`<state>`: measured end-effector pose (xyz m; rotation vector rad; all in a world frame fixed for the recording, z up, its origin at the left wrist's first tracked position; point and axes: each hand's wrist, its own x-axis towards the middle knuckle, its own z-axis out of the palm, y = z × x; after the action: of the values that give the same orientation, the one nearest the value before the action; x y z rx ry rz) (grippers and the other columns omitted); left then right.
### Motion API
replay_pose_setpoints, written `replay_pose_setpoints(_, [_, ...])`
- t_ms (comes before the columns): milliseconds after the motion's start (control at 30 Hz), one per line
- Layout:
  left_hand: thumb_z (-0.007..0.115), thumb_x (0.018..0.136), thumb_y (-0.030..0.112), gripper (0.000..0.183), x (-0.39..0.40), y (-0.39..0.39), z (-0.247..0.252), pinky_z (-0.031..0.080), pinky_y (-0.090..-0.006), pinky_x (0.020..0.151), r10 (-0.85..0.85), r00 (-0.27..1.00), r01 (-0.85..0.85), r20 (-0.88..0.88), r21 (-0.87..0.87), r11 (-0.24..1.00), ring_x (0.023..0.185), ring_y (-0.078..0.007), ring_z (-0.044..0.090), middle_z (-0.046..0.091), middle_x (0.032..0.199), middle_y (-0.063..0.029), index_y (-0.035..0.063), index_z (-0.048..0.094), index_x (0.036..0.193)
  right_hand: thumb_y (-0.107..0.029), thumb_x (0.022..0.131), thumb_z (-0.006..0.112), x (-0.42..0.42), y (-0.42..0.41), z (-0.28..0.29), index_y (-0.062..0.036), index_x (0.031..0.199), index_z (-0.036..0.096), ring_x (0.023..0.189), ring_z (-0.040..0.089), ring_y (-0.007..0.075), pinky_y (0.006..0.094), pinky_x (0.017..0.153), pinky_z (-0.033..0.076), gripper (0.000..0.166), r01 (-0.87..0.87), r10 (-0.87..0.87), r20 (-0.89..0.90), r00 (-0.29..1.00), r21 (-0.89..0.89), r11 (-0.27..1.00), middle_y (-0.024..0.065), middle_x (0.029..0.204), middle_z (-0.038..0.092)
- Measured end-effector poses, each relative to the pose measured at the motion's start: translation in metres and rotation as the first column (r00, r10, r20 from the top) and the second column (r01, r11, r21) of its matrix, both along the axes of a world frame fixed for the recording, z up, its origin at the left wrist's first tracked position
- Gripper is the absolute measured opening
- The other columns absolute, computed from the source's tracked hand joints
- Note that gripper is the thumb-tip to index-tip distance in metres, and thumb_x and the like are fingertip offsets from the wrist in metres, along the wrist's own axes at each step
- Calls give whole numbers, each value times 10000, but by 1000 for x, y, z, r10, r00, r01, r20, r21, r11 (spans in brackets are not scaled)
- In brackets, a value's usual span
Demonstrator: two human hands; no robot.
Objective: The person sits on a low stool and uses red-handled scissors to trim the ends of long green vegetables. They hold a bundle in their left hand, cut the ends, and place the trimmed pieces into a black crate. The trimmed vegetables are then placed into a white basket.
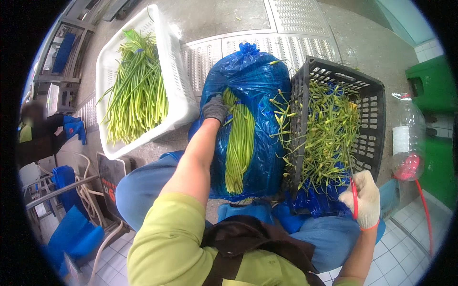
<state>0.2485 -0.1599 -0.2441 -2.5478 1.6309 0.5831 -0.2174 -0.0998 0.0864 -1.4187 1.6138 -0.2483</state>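
Note:
My left hand (215,109), in a grey glove, rests at the tied upper end of a bunch of garlic scapes (239,150); the bunch partly hides its fingers. The bunch lies lengthwise on a blue plastic bag (270,143), with blue ties near its top. In a cream knit glove, my right hand (364,195) holds red-handled scissors (354,200). Their blades point up toward the black plastic crate (372,93). Cut scape tips (327,132) fill much of that crate over blue plastic, and some stick out through its left side.
On the left, a tilted white plastic basket (102,132) holds more bunched scapes (139,96). A clear plastic jug (408,139) and green stools (433,84) stand at the right. A scale display (109,182) and hoses (84,186) are lower left. Another person (39,132) is at far left.

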Motion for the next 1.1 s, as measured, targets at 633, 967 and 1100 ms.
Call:
replay_pose_setpoints(633, [809, 725, 468, 1213, -34, 65, 23, 378, -636, 1028, 565, 825, -556, 5, 187, 810, 1391, -422, 359, 221, 1589, -187, 337, -56, 1565, -452, 647, 897, -33, 36, 0, -11, 900, 511, 655, 455, 65, 231, 587, 422, 638, 35, -35, -3, 999, -72, 997, -21, 700, 500])
replay_pose_setpoints(967, [665, 633, -1, 367, 25, 94, 9, 527, -348, 744, 443, 132, -528, -887, 315, 789, 708, -271, 649, 695, 843, -101, 36, 707, 996, -419, 662, 905, -16, 20, 2, -8, 905, 521, 680, 443, 76, 253, 603, 434, 612, -120, 116, -54, 992, -82, 989, -7, 707, 521])
replay_pose_setpoints(1100, [649, 705, 15, 320, 10, 99, 10, 521, -357, 826, 280, 674, -435, -684, -60, 899, 852, -253, 661, 703, 960, -132, 39, 682, 1023, -302, 642, 910, 25, 3, 22, -11, 899, 541, 680, 483, 73, 262, 616, 466, 536, -140, 140, -6, 990, -4, 990, -1, 724, 577])
